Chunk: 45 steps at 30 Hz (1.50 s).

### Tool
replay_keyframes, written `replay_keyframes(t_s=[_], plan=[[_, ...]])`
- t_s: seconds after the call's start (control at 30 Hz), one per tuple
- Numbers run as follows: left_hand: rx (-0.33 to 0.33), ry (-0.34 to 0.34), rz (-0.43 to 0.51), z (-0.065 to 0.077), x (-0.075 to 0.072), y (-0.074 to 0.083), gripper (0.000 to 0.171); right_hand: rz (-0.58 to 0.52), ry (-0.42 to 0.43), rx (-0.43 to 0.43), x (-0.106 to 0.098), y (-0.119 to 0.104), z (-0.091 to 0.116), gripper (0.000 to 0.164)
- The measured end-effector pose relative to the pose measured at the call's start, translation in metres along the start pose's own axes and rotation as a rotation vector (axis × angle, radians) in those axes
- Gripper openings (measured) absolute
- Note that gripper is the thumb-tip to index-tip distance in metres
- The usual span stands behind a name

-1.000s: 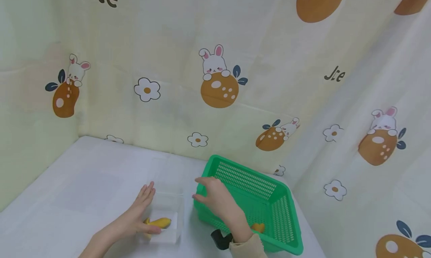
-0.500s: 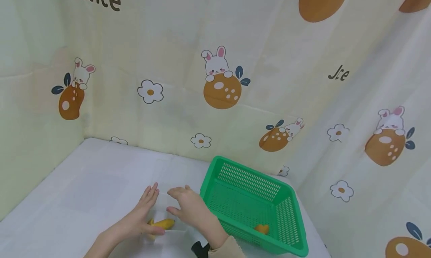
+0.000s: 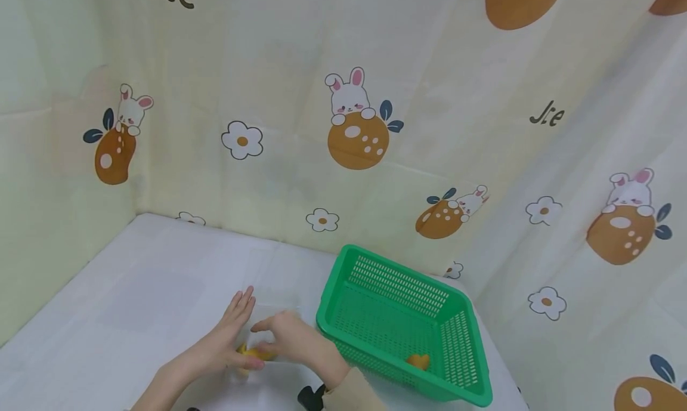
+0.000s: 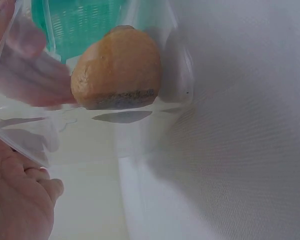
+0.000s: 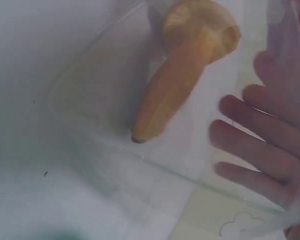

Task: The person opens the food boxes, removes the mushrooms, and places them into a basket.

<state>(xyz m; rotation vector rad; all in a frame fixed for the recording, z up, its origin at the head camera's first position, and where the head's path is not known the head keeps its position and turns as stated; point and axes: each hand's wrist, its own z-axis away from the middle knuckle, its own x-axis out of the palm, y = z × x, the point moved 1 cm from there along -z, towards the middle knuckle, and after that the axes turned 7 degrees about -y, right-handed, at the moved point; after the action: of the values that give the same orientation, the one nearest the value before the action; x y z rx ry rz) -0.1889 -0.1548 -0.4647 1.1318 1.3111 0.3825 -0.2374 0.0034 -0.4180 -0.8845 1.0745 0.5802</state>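
Observation:
A clear plastic box (image 3: pixel 287 364) stands on the table, its walls hard to see. In it lies a yellow banana-shaped piece (image 5: pixel 172 90) with a rounded, paler piece (image 5: pixel 225 42) at its wider end. The left wrist view catches a rounded orange-brown end (image 4: pixel 120 70) through the box wall. My left hand (image 3: pixel 222 342) is at the box's left side, fingers straight, thumb over the near edge. Over the box, my right hand (image 3: pixel 294 339) reaches down, thumb and index finger apart, close over the yellow piece and partly hiding it. Nothing is gripped.
Right of the box stands a green slotted basket (image 3: pixel 399 268), with a small orange-yellow heart-shaped piece (image 3: pixel 417 361) near its front wall. A patterned curtain (image 3: pixel 279 178) hangs behind the white table (image 3: pixel 161 280). A black device (image 3: pixel 310 397) sits by my right wrist.
My right hand has moved left from the basket's left edge to over the clear box and lowered toward the yellow piece. My left hand has stayed at the box.

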Motion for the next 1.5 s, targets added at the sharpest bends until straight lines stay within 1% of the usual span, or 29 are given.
replay_keyframes(t_s=[0.13,0.27,0.53,0.67,0.83,1.0,1.1,1.2,1.4,1.5], plan=[[-0.002,0.010,0.002,-0.001,-0.001,0.000,0.114,-0.041,-0.086,0.000,0.008,0.006,-0.010,0.028],[0.002,0.016,-0.016,-0.002,0.000,0.000,0.114,-0.041,-0.123,0.002,0.015,0.010,-0.017,0.023],[0.007,0.025,-0.034,-0.002,-0.001,-0.001,0.116,-0.034,-0.096,-0.074,0.019,0.009,-0.027,0.018],[0.005,0.025,-0.024,-0.001,-0.001,-0.001,0.116,-0.032,-0.095,-0.068,0.021,0.010,-0.031,0.017],[-0.013,0.020,-0.018,-0.001,-0.001,0.000,0.116,-0.017,-0.086,-0.083,0.022,0.010,-0.034,0.014],[-0.007,0.016,-0.016,-0.001,-0.001,0.001,0.115,0.009,-0.073,-0.081,0.024,0.012,-0.035,0.016],[-0.009,0.014,-0.024,-0.002,-0.002,0.003,0.114,-0.010,-0.054,-0.056,0.019,0.014,-0.032,0.015],[-0.015,0.012,-0.033,-0.004,-0.003,0.005,0.114,-0.060,-0.025,-0.037,0.011,0.016,-0.027,0.015],[-0.003,0.018,-0.022,-0.003,-0.001,0.006,0.114,-0.074,0.050,-0.046,-0.016,0.019,-0.012,0.015],[-0.005,0.026,-0.017,-0.002,-0.001,0.006,0.114,-0.093,0.074,-0.045,-0.031,0.017,-0.002,0.014]])
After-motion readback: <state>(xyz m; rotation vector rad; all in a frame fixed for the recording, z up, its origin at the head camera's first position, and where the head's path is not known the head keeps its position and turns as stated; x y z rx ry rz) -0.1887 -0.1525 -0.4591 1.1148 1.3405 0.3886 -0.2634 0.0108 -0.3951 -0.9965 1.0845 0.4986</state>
